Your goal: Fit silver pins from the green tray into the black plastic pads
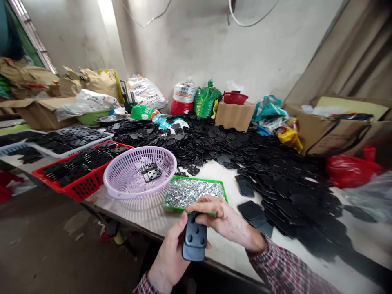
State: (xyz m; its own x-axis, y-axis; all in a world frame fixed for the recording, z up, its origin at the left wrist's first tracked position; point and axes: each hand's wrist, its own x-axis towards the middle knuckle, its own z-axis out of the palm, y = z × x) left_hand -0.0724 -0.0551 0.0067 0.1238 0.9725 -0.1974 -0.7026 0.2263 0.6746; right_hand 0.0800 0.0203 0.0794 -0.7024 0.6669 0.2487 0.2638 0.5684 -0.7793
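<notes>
My left hand [171, 253] is closed round a black plastic plate [195, 239] with round raised spots or holes, over a second smooth layer at its lower end. At the plate's top edge, the fingertips of my right hand [219, 216] are pinched together and touch it. Whatever small piece they grip is hidden. Just beyond my hands lies a green tray [226, 192] full of small silver metal pins [192, 191]. A lilac plastic basket [113, 173] stands left of it with a few plates [152, 174] inside.
Black plates [284, 192] heap across the table's back and right. Several lie apart near my right forearm, including one black plate [245, 185]. At left a red basket [79, 188] holds stacked plates. Cardboard boxes [234, 116] and bags line the wall. The table's front edge [147, 230] runs close by.
</notes>
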